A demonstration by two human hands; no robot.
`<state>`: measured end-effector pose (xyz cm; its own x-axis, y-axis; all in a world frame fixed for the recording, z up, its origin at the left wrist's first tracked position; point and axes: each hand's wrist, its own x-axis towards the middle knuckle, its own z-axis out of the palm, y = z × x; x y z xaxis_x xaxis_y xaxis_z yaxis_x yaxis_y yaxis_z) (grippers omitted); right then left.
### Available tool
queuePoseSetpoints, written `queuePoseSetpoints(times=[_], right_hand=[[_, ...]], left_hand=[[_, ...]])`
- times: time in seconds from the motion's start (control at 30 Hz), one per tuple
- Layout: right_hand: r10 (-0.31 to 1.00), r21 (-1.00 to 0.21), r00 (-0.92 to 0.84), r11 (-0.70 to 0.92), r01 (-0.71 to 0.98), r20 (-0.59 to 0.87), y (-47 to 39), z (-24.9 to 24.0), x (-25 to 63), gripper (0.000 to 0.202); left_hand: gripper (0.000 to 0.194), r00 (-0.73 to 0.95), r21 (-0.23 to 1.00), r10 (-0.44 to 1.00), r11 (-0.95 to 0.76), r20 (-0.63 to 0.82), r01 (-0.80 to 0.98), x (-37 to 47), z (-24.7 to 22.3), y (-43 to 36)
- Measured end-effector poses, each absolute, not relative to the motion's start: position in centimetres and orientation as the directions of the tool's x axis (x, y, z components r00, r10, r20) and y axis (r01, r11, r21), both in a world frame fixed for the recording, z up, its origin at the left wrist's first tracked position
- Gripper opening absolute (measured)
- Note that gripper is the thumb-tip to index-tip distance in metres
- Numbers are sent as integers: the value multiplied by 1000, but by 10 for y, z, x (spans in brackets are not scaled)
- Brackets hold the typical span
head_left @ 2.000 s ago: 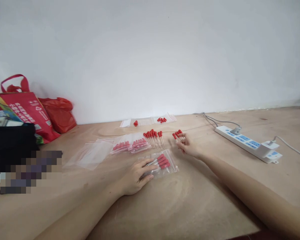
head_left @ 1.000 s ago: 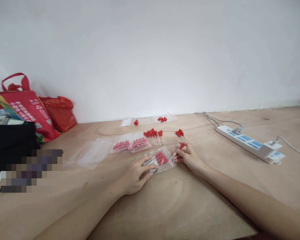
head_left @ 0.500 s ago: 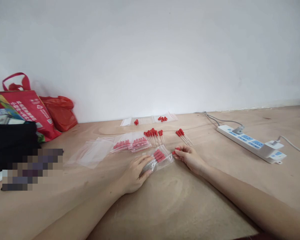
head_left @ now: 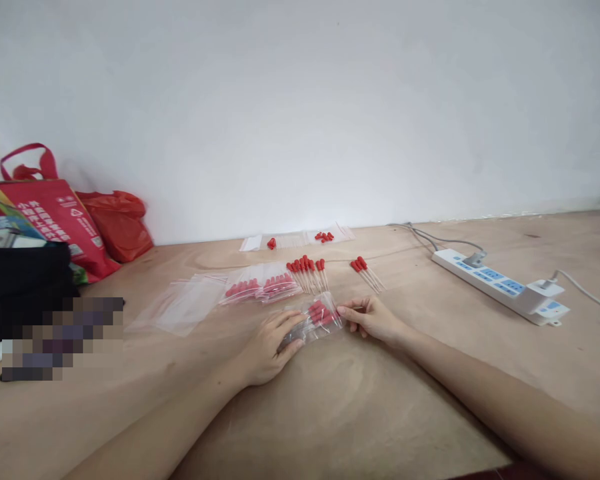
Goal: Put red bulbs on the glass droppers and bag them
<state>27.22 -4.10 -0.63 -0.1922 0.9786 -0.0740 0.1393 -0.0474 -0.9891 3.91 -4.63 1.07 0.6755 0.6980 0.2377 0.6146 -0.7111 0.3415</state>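
My left hand (head_left: 275,347) is closed on the left end of a clear plastic bag (head_left: 307,328), thumb below and fingers above. Several red-tipped sticks (head_left: 320,312) lie inside this bag. At the bag's right end, the fingertips of my right hand (head_left: 367,317) are pinched together by a red tip at the opening; what they grip is too small to tell. Loose red-tipped sticks (head_left: 305,265) lie just behind the bag, and a smaller group (head_left: 360,265) lies farther right. Filled bags (head_left: 243,288) overlap to the left.
Flat clear bags (head_left: 187,307) lie left of the filled ones. More bags with red pieces (head_left: 325,237) rest near the wall. A white power strip (head_left: 495,280) with cables is at right; red bags (head_left: 115,223) stand at left.
My right hand has moved slightly left, against the bag's opening. The red piece it held outside the bag now shows at or inside the opening. My left hand stays on the bag.
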Motion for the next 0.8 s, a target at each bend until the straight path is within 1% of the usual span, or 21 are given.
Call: queuePoseSetpoints(times=[0.1, 0.2, 0.3, 0.37, 0.43, 0.53, 0.6, 0.7, 0.8], right_hand=[[961, -983, -271, 1, 185, -50, -44, -4, 271, 37], [962, -984, -271, 16, 177, -33, -44, -4, 267, 38], [968, -994, -245, -33, 104, -58, -42, -3, 262, 39], [965, -996, -248, -85, 28, -89, -39, -2, 260, 36], [961, -991, -243, -136, -8, -130, -37, -1, 259, 33], [953, -977, -217, -197, 79, -210, -36, 1, 261, 35], [947, -965, -213, -210, 160, -241, -36, 3, 264, 35], [931, -948, -242, -216, 235, -272, -38, 6, 269, 35], [942, -956, -236, -184, 230, -238, -39, 9, 272, 33]], left_hand=[[36, 674, 348, 697, -712, 243, 610, 39, 9, -46], [37, 675, 357, 698, -710, 240, 607, 38, 8, -45], [37, 678, 365, 694, -712, 242, 600, 38, 8, -44], [38, 686, 364, 687, -719, 240, 593, 37, 8, -45], [38, 692, 359, 683, -723, 236, 591, 38, 8, -45], [39, 692, 354, 685, -720, 227, 597, 38, 8, -45], [38, 693, 354, 688, -717, 217, 601, 39, 8, -45], [38, 698, 355, 686, -717, 206, 600, 39, 9, -45], [38, 701, 357, 682, -720, 207, 595, 39, 9, -45]])
